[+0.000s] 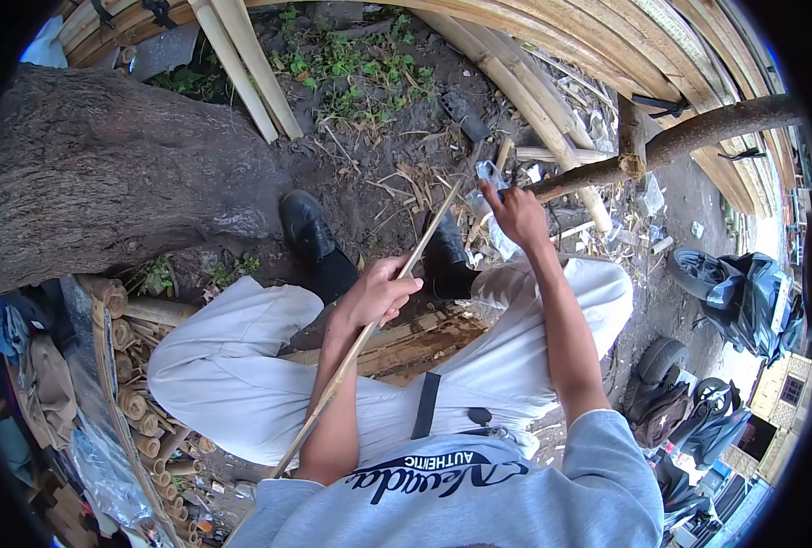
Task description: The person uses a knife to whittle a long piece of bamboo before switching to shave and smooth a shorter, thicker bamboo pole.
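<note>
A long, thin bamboo strip [340, 376] runs slantwise from beside my left forearm up past my knees, its far tip in front of my right hand. My left hand [383, 292] is closed round it at about its middle, between my thighs. Off to the right, my right hand [521, 219] is closed with the thumb pointing forward, close to the strip's far end. A small blue bit [503, 194] shows at its fingers; what it belongs to I cannot tell. A brown branch [589, 173] reaches right up to this hand in the view.
A thick tree trunk [123, 173] lies along the left. Bamboo poles [525, 100] and bundled slats [598, 41] stretch across the top right. Shavings and plastic litter [497, 237] cover the ground. Stacked bamboo pieces [132, 402] sit at lower left, motorbikes [744, 292] at right.
</note>
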`<state>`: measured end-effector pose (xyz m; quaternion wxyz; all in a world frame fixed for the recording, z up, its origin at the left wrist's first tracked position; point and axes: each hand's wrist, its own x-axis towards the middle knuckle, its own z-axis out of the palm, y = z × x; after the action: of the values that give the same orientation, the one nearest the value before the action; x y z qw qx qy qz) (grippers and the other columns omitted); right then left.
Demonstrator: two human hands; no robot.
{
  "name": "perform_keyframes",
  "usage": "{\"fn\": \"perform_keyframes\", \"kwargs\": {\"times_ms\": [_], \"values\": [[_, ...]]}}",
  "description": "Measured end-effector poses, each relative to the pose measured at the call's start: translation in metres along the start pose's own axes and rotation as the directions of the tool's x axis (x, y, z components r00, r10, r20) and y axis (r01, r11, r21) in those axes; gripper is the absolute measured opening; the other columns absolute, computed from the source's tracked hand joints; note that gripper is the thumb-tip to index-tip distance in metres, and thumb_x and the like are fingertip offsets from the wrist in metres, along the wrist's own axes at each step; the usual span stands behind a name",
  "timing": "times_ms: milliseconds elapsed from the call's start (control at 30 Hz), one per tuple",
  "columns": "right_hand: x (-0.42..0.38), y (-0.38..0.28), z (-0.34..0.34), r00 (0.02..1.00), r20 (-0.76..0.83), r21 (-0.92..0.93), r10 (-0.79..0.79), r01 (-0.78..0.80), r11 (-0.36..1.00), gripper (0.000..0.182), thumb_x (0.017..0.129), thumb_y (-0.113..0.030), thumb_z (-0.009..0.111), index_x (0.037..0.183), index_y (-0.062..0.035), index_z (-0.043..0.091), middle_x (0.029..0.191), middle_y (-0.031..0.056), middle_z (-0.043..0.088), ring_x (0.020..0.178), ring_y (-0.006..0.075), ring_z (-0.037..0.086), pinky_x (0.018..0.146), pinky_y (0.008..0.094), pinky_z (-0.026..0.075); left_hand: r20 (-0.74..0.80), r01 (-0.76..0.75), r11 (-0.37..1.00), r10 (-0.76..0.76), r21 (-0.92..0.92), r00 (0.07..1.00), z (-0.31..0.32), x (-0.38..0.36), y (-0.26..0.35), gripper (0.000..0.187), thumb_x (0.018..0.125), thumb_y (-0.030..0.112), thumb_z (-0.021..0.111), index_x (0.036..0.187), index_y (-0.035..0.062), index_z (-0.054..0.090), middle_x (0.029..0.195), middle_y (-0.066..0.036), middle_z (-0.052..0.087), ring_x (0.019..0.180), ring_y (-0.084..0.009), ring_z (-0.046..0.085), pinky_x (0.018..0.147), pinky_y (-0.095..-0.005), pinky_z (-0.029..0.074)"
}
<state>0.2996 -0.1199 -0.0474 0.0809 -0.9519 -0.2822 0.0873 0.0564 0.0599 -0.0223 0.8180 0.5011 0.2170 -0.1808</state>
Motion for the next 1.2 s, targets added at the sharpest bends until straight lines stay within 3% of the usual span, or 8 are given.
{"fn": "perform_keyframes", "kwargs": {"times_ms": [167,367,500,633,733,833,1000,1200], "values": [[-0.001,-0.004,-0.007,0.988,-0.12,0.112,0.101,-0.087,0.99,0.07,0.103,-0.061,0.047,0.079,-0.0012,0.073,0.069,0.0275,0.066,0.073,0.0463,0.069,0.069,0.054,0.054,0.039,0.016,0.99,-0.01,-0.141,0.999,0.006,0.0,0.017,0.032,0.096,0.016,0.063,0.121,-0.0027,0.055,0.059,0.007,0.039,0.043,-0.0022,0.038,0.037,-0.022,0.032],[-0.063,-0.059,-0.027,0.917,-0.04,0.169,-0.398,0.399,0.901,0.063,0.1,-0.058,0.057,0.066,-0.0057,0.068,0.053,0.0184,0.059,0.053,0.0398,0.065,0.051,0.0474,0.051,0.016,0.044,0.992,-0.043,-0.12,0.999,0.0,0.004,0.012,0.045,0.097,0.017,0.063,0.133,-0.0065,0.05,0.06,0.006,0.041,0.043,-0.0026,0.039,0.037,-0.0221,0.033],[-0.057,-0.05,-0.004,0.905,-0.041,0.151,-0.422,0.424,0.893,0.066,0.1,-0.061,0.056,0.064,-0.007,0.066,0.05,0.0163,0.059,0.05,0.0373,0.064,0.048,0.0451,0.051,0.025,0.059,0.992,-0.057,-0.114,0.998,-0.001,-0.001,0.013,0.058,0.096,0.015,0.061,0.145,-0.0106,0.044,0.057,0.005,0.041,0.041,-0.0035,0.038,0.036,-0.0224,0.032],[-0.005,-0.003,0.01,0.997,-0.069,0.012,-0.042,0.042,0.999,0.069,0.102,-0.062,0.05,0.071,-0.0034,0.071,0.064,0.0235,0.067,0.066,0.0429,0.071,0.06,0.0523,0.057,0.05,0.019,1.0,-0.018,-0.01,0.999,-0.006,-0.001,0.003,0.043,0.095,0.015,0.062,0.131,-0.0056,0.052,0.061,0.006,0.042,0.044,-0.0023,0.04,0.037,-0.0221,0.034],[0.005,0.003,0.01,0.978,-0.136,0.023,0.16,-0.159,0.987,0.068,0.103,-0.059,0.048,0.075,-0.0015,0.072,0.07,0.0283,0.068,0.075,0.0477,0.071,0.068,0.057,0.056,0.11,0.016,0.982,0.004,-0.187,0.994,0.001,0.002,0.009,0.068,0.095,0.013,0.061,0.154,-0.0073,0.035,0.07,0.004,0.044,0.046,-0.0024,0.041,0.037,-0.0209,0.034],[-0.014,-0.024,-0.003,0.969,-0.179,0.244,0.169,-0.122,0.962,0.065,0.104,-0.057,0.049,0.076,-0.0012,0.071,0.07,0.0286,0.067,0.073,0.0504,0.069,0.069,0.057,0.056,0.145,0.03,0.927,0.027,-0.375,0.989,-0.003,0.003,0.014,0.065,0.096,0.012,0.06,0.153,-0.007,0.035,0.08,0.002,0.045,0.048,-0.0022,0.04,0.037,-0.0203,0.034],[-0.043,-0.046,-0.009,0.965,-0.243,0.358,0.102,-0.008,0.933,0.059,0.104,-0.051,0.055,0.075,-0.0007,0.067,0.061,0.0251,0.061,0.061,0.0487,0.063,0.059,0.0537,0.05,0.123,0.024,0.927,0.024,-0.374,0.992,-0.008,0.012,0.003,0.062,0.098,0.013,0.059,0.153,-0.0053,0.036,0.085,0.001,0.046,0.048,-0.0025,0.039,0.037,-0.0194,0.034],[-0.059,-0.054,-0.014,0.918,-0.107,0.261,-0.382,0.397,0.88,0.052,0.101,-0.047,0.061,0.071,-0.0046,0.068,0.055,0.0196,0.058,0.051,0.0404,0.061,0.051,0.048,0.048,0.223,0.059,0.844,0.073,-0.533,0.972,-0.009,0.011,0.008,0.058,0.102,0.011,0.055,0.155,-0.0047,0.036,0.087,0.0,0.044,0.047,-0.002,0.037,0.035,-0.0191,0.033]]}}
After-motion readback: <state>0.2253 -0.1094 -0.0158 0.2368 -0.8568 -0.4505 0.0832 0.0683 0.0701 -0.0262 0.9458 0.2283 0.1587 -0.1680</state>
